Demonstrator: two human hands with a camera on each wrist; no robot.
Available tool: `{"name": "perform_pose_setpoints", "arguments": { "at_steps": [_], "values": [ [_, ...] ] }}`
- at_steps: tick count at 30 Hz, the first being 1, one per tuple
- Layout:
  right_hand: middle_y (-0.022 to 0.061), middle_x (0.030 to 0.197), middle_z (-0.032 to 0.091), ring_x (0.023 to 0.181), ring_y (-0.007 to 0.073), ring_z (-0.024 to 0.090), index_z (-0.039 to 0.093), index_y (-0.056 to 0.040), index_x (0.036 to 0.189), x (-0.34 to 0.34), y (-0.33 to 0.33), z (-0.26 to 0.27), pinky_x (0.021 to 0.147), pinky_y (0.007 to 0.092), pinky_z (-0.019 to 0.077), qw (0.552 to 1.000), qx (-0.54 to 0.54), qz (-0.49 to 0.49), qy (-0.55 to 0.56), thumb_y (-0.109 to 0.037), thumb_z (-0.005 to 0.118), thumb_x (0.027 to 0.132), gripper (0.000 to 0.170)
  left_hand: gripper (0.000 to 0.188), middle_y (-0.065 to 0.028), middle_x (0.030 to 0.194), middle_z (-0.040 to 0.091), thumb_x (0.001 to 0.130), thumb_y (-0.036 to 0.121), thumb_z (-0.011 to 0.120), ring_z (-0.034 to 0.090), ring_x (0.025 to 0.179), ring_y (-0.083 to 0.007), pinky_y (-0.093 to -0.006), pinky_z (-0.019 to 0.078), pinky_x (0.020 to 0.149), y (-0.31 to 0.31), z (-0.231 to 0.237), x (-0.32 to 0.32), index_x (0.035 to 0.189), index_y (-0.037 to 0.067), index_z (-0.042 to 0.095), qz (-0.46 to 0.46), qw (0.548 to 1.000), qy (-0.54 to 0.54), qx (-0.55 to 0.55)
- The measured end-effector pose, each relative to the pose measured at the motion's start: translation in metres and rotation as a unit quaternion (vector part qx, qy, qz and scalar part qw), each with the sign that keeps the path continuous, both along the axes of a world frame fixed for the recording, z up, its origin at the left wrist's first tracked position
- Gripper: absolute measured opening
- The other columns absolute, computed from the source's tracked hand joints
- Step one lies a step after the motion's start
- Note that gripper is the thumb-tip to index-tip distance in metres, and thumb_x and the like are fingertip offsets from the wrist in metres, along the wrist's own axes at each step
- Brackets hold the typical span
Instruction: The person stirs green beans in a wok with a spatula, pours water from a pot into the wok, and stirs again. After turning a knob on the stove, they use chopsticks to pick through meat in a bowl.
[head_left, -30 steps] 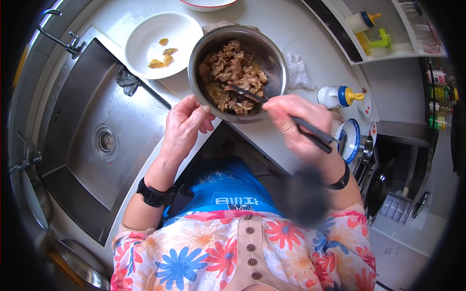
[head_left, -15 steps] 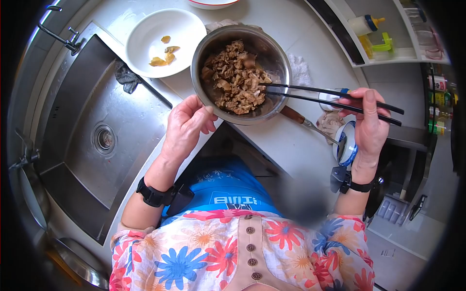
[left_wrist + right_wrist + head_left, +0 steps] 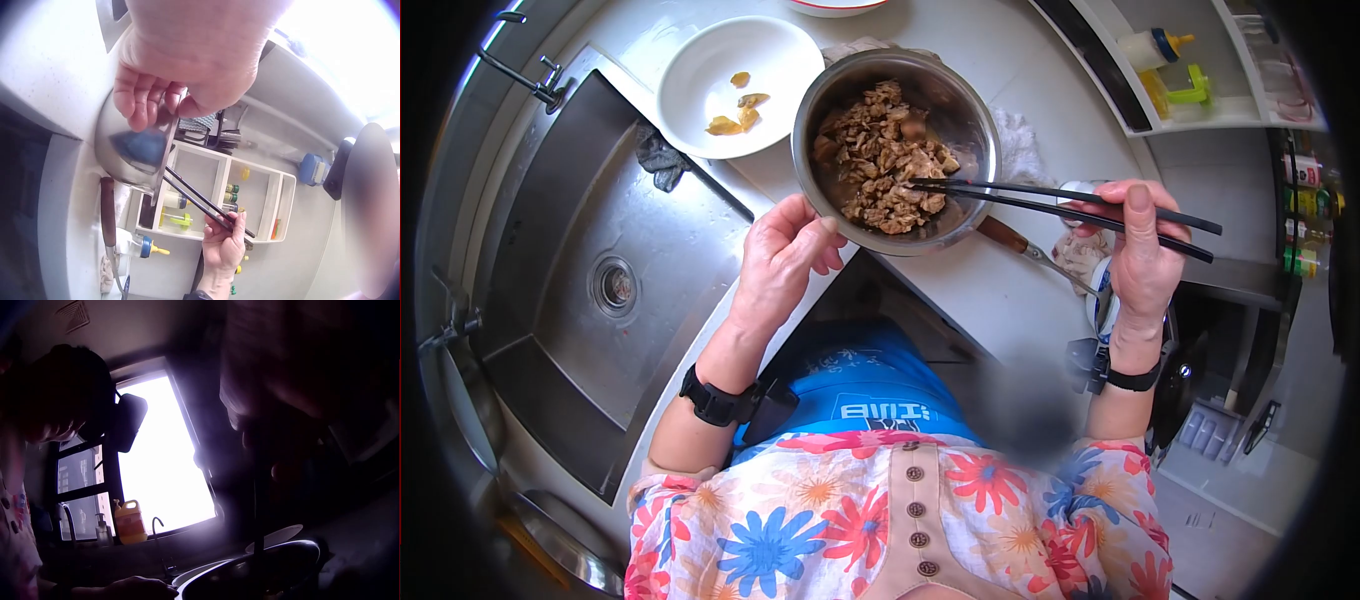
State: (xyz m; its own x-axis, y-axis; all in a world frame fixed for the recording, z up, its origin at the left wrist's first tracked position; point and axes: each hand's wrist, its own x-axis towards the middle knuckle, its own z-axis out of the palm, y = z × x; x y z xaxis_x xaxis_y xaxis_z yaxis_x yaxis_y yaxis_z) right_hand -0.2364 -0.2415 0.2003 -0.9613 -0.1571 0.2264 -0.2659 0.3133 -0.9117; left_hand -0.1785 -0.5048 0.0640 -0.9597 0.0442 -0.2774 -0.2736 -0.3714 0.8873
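A steel bowl (image 3: pixel 970 222) holds chopped brown meat (image 3: pixel 890 160). The left hand (image 3: pixel 778 262) pinches the bowl's near-left rim between thumb and fingers; the left wrist view shows this hand (image 3: pixel 187 62) above the bowl's outer wall (image 3: pixel 125 150). Out to the right of the bowl, the right hand (image 3: pixel 1142 250) grips long black chopsticks (image 3: pixel 1040 200), whose tips touch the meat. The same hand (image 3: pixel 224 250) and chopsticks (image 3: pixel 200 203) appear in the left wrist view. In the dark right wrist view, part of the right hand (image 3: pixel 281 369) hangs above the bowl.
A white bowl (image 3: pixel 690 95) with several yellowish pieces stands left of the steel bowl. The sink (image 3: pixel 570 300) lies at left, with a dark cloth (image 3: pixel 662 162) by its edge. A wooden-handled utensil (image 3: pixel 1004 235), a rag (image 3: pixel 1080 252) and a shelf (image 3: pixel 1220 110) are at right.
The right hand has swung out to the right from close beside the bowl, then moved slightly back left. The chopsticks now lie flatter, their tips farther into the meat than half a second ago.
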Motion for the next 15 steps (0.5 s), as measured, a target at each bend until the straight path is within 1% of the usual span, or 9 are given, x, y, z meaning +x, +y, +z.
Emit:
{"name": "perform_pose_setpoints", "arguments": {
  "at_steps": [1, 2, 5, 12, 14, 15],
  "values": [
    [0.0104, 0.077, 0.059, 0.065, 0.0202, 0.064, 0.058, 0.0028, 0.083, 0.0, 0.001, 0.001, 0.05, 0.0264, 0.0524, 1.0, 0.0, -0.018, 0.009, -0.026, 0.054, 0.087, 0.029, 0.016, -0.0036, 0.071, 0.059, 0.084, 0.015, 0.051, 0.054, 0.057, -0.0067, -0.0184, 0.0423, 0.052, 0.0, 0.0, 0.0, 0.088, 0.0, 0.056, -0.001, 1.0, 0.001, 0.002],
    [0.0104, 0.077, 0.059, 0.065, 0.0202, 0.064, 0.058, 0.0028, 0.083, -0.001, 0.002, 0.001, 0.05, 0.0264, 0.0524, 1.0, 0.0, -0.016, 0.008, -0.026, 0.054, 0.087, 0.029, 0.016, -0.0036, 0.071, 0.059, 0.084, 0.015, 0.051, 0.054, 0.057, -0.0067, -0.0184, 0.0423, 0.052, -0.001, -0.001, 0.001, 0.088, 0.0, 0.056, 0.001, 1.0, 0.0, 0.002],
    [0.011, 0.075, 0.059, 0.064, 0.0198, 0.064, 0.056, 0.0026, 0.082, -0.005, 0.009, 0.001, 0.048, 0.0253, 0.052, 0.998, -0.039, -0.055, 0.021, -0.025, 0.05, 0.089, 0.029, 0.016, -0.0035, 0.071, 0.058, 0.085, 0.016, 0.051, 0.054, 0.057, -0.0065, -0.0184, 0.0425, 0.052, 0.0, -0.002, 0.001, 0.089, 0.0, 0.056, 0.0, 1.0, 0.01, 0.004],
    [0.0106, 0.075, 0.059, 0.063, 0.0194, 0.064, 0.057, 0.0025, 0.083, 0.001, 0.009, -0.002, 0.046, 0.0239, 0.0507, 0.998, -0.03, -0.056, -0.004, -0.024, 0.05, 0.09, 0.029, 0.017, -0.0034, 0.07, 0.058, 0.085, 0.016, 0.052, 0.053, 0.056, -0.0064, -0.0184, 0.0425, 0.051, 0.0, -0.001, 0.001, 0.088, 0.0, 0.056, 0.002, 1.0, 0.009, -0.001],
    [0.01, 0.075, 0.06, 0.064, 0.0189, 0.064, 0.057, 0.0021, 0.084, 0.002, 0.005, -0.005, 0.047, 0.023, 0.0502, 0.999, -0.001, -0.042, -0.015, -0.025, 0.05, 0.089, 0.028, 0.017, -0.0034, 0.07, 0.058, 0.085, 0.016, 0.052, 0.053, 0.056, -0.0065, -0.0183, 0.0425, 0.051, 0.0, -0.001, 0.0, 0.088, 0.0, 0.056, 0.002, 1.0, 0.01, -0.001],
    [0.0092, 0.074, 0.06, 0.065, 0.0184, 0.064, 0.058, 0.0017, 0.084, 0.003, 0.0, -0.007, 0.048, 0.0227, 0.05, 0.998, -0.012, -0.052, -0.025, -0.024, 0.052, 0.088, 0.027, 0.017, -0.0034, 0.07, 0.058, 0.085, 0.017, 0.052, 0.054, 0.056, -0.0065, -0.0183, 0.0424, 0.051, 0.0, -0.002, 0.0, 0.088, 0.001, 0.056, 0.002, 1.0, 0.01, 0.0]
  ]
}}
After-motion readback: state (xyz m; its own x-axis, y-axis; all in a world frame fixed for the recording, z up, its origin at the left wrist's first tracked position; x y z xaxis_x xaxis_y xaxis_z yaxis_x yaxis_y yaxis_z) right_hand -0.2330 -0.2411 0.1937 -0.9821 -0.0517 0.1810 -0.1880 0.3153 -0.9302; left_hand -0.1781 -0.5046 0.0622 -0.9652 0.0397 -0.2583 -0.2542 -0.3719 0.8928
